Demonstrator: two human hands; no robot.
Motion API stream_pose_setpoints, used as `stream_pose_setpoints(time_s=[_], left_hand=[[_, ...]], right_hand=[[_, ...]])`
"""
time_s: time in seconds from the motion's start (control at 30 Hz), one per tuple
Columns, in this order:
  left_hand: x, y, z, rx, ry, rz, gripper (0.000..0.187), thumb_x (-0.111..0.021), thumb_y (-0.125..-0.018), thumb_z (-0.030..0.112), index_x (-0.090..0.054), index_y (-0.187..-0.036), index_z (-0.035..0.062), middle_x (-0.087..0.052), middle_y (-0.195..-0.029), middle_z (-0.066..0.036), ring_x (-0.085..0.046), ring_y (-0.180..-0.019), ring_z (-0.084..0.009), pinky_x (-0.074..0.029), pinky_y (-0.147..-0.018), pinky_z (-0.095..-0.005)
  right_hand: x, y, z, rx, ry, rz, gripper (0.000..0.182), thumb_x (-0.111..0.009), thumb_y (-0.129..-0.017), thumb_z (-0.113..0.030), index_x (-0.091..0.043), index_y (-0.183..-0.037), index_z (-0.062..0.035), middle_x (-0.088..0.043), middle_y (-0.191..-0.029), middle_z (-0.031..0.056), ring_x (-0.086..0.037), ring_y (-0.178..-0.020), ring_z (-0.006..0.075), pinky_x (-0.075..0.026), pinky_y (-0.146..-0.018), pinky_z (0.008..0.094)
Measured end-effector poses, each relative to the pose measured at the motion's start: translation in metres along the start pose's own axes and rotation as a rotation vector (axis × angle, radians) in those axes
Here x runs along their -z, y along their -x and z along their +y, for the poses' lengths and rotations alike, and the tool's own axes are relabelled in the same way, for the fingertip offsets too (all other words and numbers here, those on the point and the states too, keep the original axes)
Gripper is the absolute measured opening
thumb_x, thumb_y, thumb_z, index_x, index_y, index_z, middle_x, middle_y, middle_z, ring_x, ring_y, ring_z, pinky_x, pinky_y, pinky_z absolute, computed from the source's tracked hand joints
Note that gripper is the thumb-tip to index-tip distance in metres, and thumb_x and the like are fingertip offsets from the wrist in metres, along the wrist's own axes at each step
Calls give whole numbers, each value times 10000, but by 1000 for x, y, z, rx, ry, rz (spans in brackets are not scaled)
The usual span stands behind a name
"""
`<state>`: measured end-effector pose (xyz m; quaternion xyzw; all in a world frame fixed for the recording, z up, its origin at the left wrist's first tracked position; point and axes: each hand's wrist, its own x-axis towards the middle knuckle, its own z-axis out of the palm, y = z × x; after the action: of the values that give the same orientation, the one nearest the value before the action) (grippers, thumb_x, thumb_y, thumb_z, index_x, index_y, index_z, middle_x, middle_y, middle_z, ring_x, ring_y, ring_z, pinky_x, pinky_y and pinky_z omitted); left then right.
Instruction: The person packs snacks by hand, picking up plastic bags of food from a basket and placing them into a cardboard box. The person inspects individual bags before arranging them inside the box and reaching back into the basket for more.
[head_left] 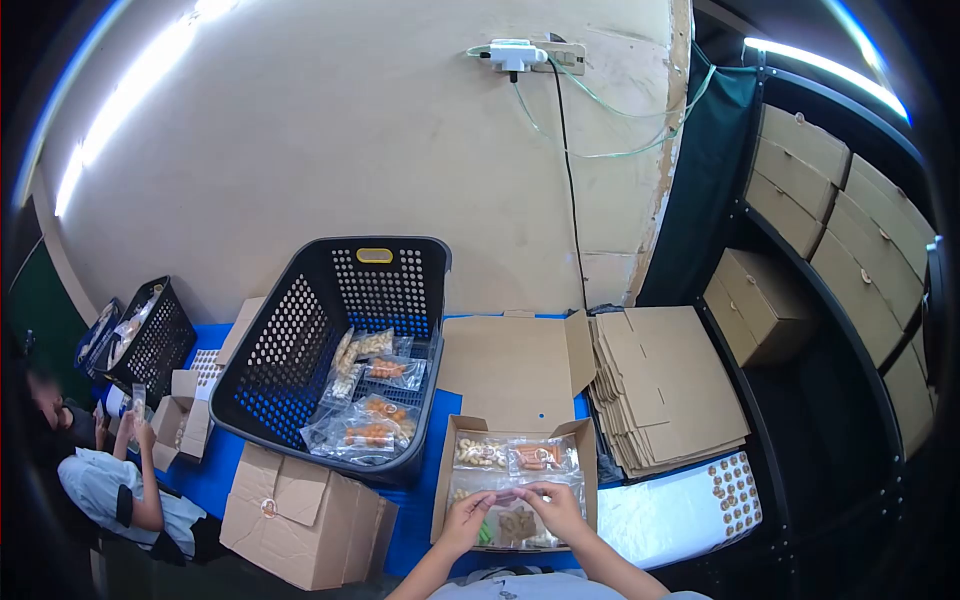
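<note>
An open cardboard box [440,480] lies in front of me, its lid raised at the back. Inside are clear packets, among them one with orange pieces [541,457], one with pale pieces [480,453] and one with brown pieces [516,526]. Something green [485,533] shows beside my left wrist. Over the box's middle, my left hand [467,519] and my right hand [553,508] meet at the fingertips, both closed on a small clear packet edge [508,494]. How much of that packet hangs below is unclear.
A black basket [290,425] with packets stands left of the box, behind a closed carton [292,520]. Flat cardboard [665,375] is stacked right, near a sticker sheet [735,492]. Shelves with boxes [870,255] rise far right. A co-worker [140,500] is at the left.
</note>
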<state>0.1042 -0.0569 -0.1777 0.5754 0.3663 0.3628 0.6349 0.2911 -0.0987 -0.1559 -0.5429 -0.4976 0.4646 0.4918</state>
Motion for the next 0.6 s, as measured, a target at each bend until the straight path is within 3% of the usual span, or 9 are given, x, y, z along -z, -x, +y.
stream_pose_setpoints(time_s=[0.1, 0.2, 0.3, 0.37, 0.43, 0.47, 0.5, 0.57, 0.6], left_hand=[[3, -5, 13, -42, 8, -72, 288, -539, -940, 193, -573, -1134, -17, -607, -1118, -97, -543, -1079, -171, -406, -934, -297], [0, -9, 15, -203, 57, 160, 480, -572, -918, 234, -418, -1319, 19, -455, -1294, -118, -450, -1205, -230, -383, -978, -349], [-1, -12, 15, -258, -229, -163, 624, -623, -869, 239, -320, -1389, 71, -217, -1446, -146, -351, -1293, -303, -323, -1051, -410], [-16, -12, 20, -322, -351, -102, 634, -646, -850, 229, -334, -1376, 63, -228, -1459, -138, -320, -1321, -302, -308, -1063, -413], [-21, -11, 12, -365, -54, -17, 636, -635, -870, 288, -328, -1376, 54, -273, -1451, -120, -333, -1319, -268, -275, -1083, -406], [-17, -15, -10, -320, -31, 35, 540, -607, -896, 235, -371, -1339, 36, -395, -1385, -124, -411, -1263, -239, -324, -1055, -371], [-11, -14, -11, -318, -31, 35, 540, -607, -896, 235, -371, -1339, 36, -395, -1385, -124, -411, -1263, -239, -324, -1055, -371], [2, -10, -12, -12, 84, -169, 455, -619, -887, 149, -436, -1281, 14, -483, -1305, -106, -484, -1186, -201, -389, -996, -332], [4, -11, -12, -16, 83, -161, 455, -619, -887, 149, -436, -1281, 14, -483, -1305, -106, -484, -1186, -201, -389, -996, -332]], right_hand=[[-1, -3, -3, -171, -81, -7, 300, -565, -930, -238, -641, -1112, -12, -661, -1053, 105, -587, -921, 117, -470, -833, 272], [-2, -9, -9, 44, -191, 260, 343, -468, -974, -252, -585, -1202, -24, -647, -1061, 119, -589, -945, 156, -463, -859, 295], [-7, -9, 38, 150, -32, 92, 381, -438, -984, -276, -550, -1250, -27, -616, -1121, 143, -571, -999, 185, -446, -892, 326], [-19, -1, -14, 175, 51, 28, 423, -430, -982, -296, -491, -1314, -42, -575, -1191, 158, -543, -1066, 214, -424, -922, 354], [-22, -3, -18, 266, -51, -9, 479, -389, -993, -316, -415, -1360, -8, -510, -1304, 145, -508, -1148, 209, -379, -987, 344], [-21, -5, -13, 228, -20, 41, 452, -502, -954, -253, -447, -1335, -15, -537, -1248, 130, -512, -1119, 208, -391, -964, 344], [-20, -5, -17, 226, -21, 41, 452, -502, -954, -253, -447, -1335, -15, -537, -1248, 130, -512, -1119, 208, -391, -964, 344], [-20, -6, -30, 285, 262, 242, 402, -623, -879, -202, -541, -1243, -52, -565, -1122, 142, -506, -1098, 233, -403, -936, 348], [-11, -12, -5, 309, 276, 188, 332, -690, -812, -111, -589, -1116, -22, -586, -1045, 113, -542, -1045, 214, -431, -894, 318]])
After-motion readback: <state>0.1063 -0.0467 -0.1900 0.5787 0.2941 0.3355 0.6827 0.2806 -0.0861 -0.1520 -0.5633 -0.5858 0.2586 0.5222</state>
